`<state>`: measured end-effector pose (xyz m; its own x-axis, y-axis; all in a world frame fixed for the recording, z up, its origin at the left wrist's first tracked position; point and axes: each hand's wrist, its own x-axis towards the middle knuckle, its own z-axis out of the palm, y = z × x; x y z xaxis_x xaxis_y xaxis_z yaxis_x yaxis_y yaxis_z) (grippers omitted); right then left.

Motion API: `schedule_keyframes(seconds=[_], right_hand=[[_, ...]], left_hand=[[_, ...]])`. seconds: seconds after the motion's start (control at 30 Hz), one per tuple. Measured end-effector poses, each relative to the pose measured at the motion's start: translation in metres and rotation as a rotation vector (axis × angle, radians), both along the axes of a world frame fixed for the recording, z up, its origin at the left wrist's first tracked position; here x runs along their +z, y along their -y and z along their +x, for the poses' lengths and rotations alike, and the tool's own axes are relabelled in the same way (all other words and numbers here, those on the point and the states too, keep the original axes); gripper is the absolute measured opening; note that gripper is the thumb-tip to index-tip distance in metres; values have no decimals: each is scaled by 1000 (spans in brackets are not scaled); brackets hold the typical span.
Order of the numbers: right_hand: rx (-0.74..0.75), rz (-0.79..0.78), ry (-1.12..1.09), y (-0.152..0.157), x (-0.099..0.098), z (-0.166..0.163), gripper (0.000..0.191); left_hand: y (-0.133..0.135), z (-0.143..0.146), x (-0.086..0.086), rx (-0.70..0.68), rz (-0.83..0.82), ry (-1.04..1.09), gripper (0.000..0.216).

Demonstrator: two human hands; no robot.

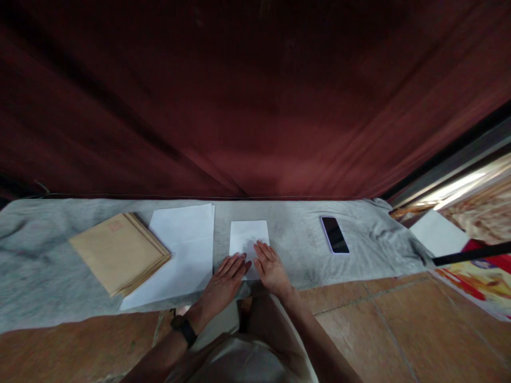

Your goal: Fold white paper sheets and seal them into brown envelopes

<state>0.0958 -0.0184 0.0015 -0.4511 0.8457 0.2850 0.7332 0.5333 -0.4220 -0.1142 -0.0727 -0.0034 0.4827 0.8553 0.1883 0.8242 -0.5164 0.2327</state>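
Observation:
A small white rectangle of folded paper lies on the grey cloth in front of me. My left hand rests flat on its lower left part, fingers stretched out. On its lower right part lies my right hand, also flat, with the fingers extended. The thumbs of both hands come close together over the paper. Left of it, larger white sheets are stacked, partly covered by a pile of brown envelopes with a faint red mark on the top one.
The grey cloth covers a long narrow surface. A phone in a pale purple case lies to the right. Behind hangs a dark red curtain. A colourful box and a white panel stand on the right, beside the tiled floor.

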Motion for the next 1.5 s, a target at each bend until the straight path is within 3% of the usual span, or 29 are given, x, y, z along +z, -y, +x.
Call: schedule_keyframes(seconds=[0.13, 0.4, 0.5, 0.63, 0.8, 0.9, 0.97, 1.17, 1.27, 1.5], right_hand=[[-11, 34, 101, -15, -12, -28, 49], [-50, 31, 147, -38, -15, -15, 50], [-55, 22, 148, -50, -14, -22, 51], [-10, 35, 177, -65, -13, -44, 49], [127, 30, 179, -67, -12, -61, 45], [255, 15, 158, -59, -13, -51, 44], [252, 13, 142, -54, -15, -37, 45], [-51, 28, 134, -61, -15, 4, 48], [-111, 25, 123, -61, -15, 11, 48], [83, -34, -34, -15, -18, 46, 52]], left_hand=[[1, 3, -5, 16, 89, -75, 53], [12, 8, -11, 72, 113, -145, 53], [16, 12, -8, 30, 99, -127, 61], [16, 17, -7, -20, 41, -103, 69], [16, 17, -18, -4, -2, -73, 71], [17, 16, -24, 8, 0, -76, 67], [16, 15, -26, 11, 21, -80, 69], [12, 14, -23, -6, 67, -59, 68], [9, 15, -15, 18, 50, -56, 60], [5, 16, -1, 21, 1, 34, 45]])
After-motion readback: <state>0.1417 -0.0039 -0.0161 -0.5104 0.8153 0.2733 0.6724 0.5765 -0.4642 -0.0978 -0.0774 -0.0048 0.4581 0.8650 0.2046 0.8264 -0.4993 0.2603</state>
